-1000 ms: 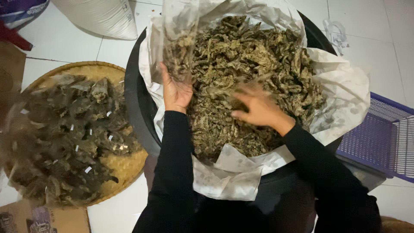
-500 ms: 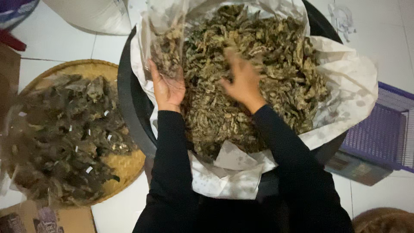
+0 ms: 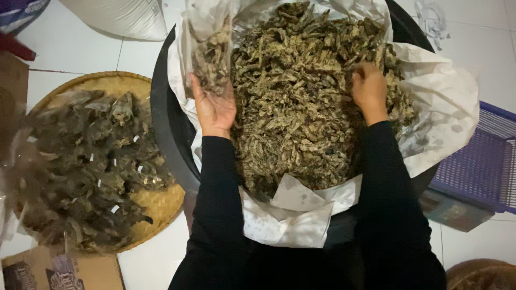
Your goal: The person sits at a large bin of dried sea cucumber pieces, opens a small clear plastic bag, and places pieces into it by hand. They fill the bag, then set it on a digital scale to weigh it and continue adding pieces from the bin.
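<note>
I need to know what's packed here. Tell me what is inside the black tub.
The black tub holds a white paper liner heaped with dried brownish strips. The heap and liner cover the tub's bottom, so anything beneath cannot be seen.

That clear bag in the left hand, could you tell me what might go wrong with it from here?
The clear bag is held open by the left hand alone, near the tub's rim, so dried pieces could spill onto the floor. The right hand is far across the heap, so pieces may drop on the way over.
</note>
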